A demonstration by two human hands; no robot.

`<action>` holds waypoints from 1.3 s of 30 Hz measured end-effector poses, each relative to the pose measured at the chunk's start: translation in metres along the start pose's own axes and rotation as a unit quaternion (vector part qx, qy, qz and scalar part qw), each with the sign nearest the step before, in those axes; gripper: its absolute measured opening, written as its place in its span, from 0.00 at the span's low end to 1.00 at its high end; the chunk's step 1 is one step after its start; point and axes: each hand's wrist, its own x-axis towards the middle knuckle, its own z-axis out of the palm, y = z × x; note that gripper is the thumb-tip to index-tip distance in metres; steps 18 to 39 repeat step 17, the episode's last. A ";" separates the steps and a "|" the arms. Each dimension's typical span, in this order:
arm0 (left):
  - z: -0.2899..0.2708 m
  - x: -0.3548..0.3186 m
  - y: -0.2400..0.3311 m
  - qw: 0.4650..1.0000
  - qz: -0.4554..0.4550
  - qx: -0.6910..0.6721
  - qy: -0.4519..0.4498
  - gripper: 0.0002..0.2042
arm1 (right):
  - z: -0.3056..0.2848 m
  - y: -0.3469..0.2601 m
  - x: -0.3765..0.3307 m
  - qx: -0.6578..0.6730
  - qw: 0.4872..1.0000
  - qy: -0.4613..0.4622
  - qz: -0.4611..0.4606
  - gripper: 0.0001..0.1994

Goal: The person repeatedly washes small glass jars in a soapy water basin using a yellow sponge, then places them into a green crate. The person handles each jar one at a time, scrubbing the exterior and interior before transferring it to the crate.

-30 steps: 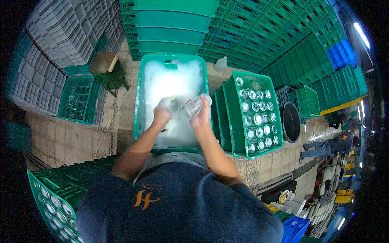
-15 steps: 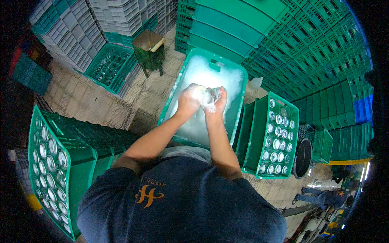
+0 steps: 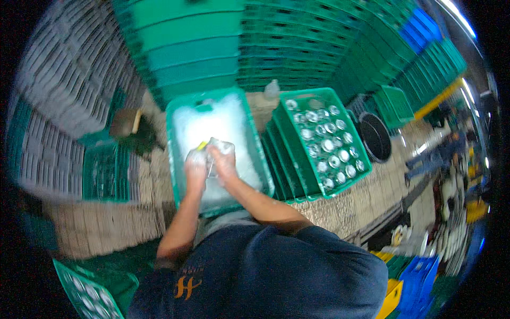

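**Two hands closing on a jar above a foamy tub**

Looking down from head height over a dark blue shirt and two bare forearms reaching away. Holding a clear jar (image 3: 219,147) between both hands, just above a green tub (image 3: 175,154) filled with white foam (image 3: 212,119). Left hand (image 3: 195,166) pressing closed against the jar's left side, with a small yellow piece (image 3: 202,144) showing at its fingertips; too blurred to say what that piece is. Right hand (image 3: 227,164) wrapping around the jar from the right, fingers curled shut on it. Hands touching each other.

Having drawn together since a second ago, when the two hands were working slightly apart over the foam. Now gripping the one jar jointly and keeping it over the middle of the tub, clear of the foam. Judging from this, still handling the jar at the tub, not yet moving it elsewhere.

Standing just right of the tub, a tilted green crate (image 3: 340,175) holding rows of clear jars, mouths up. Sitting farther right, a black bucket (image 3: 374,137). Rising along the far side, stacks (image 3: 297,37) of green crates.
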 end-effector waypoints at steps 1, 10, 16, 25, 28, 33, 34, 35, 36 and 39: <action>0.012 -0.014 0.000 0.997 -0.035 -0.063 0.023 0.16 | -0.002 -0.002 0.002 -0.049 0.994 0.041 -0.089 0.26; 0.011 -0.021 -0.010 0.996 -0.050 -0.076 -0.019 0.13 | -0.061 -0.017 0.040 0.211 0.930 -0.011 0.302 0.30; -0.013 -0.034 -0.019 0.984 -0.124 -0.116 0.053 0.14 | -0.098 -0.121 0.076 0.280 0.900 -0.162 0.292 0.38; -0.019 -0.045 -0.022 0.986 -0.109 -0.107 0.059 0.17 | -0.107 -0.144 0.085 0.258 0.918 -0.165 0.250 0.37; -0.019 -0.045 -0.022 0.986 -0.109 -0.107 0.059 0.17 | -0.107 -0.144 0.085 0.258 0.918 -0.165 0.250 0.37; -0.019 -0.045 -0.022 0.986 -0.109 -0.107 0.059 0.17 | -0.107 -0.144 0.085 0.258 0.918 -0.165 0.250 0.37; -0.019 -0.045 -0.022 0.986 -0.109 -0.107 0.059 0.17 | -0.107 -0.144 0.085 0.258 0.918 -0.165 0.250 0.37; -0.019 -0.045 -0.022 0.986 -0.109 -0.107 0.059 0.17 | -0.107 -0.144 0.085 0.258 0.918 -0.165 0.250 0.37; -0.019 -0.045 -0.022 0.986 -0.109 -0.107 0.059 0.17 | -0.107 -0.144 0.085 0.258 0.918 -0.165 0.250 0.37; -0.019 -0.045 -0.022 0.986 -0.109 -0.107 0.059 0.17 | -0.107 -0.144 0.085 0.258 0.918 -0.165 0.250 0.37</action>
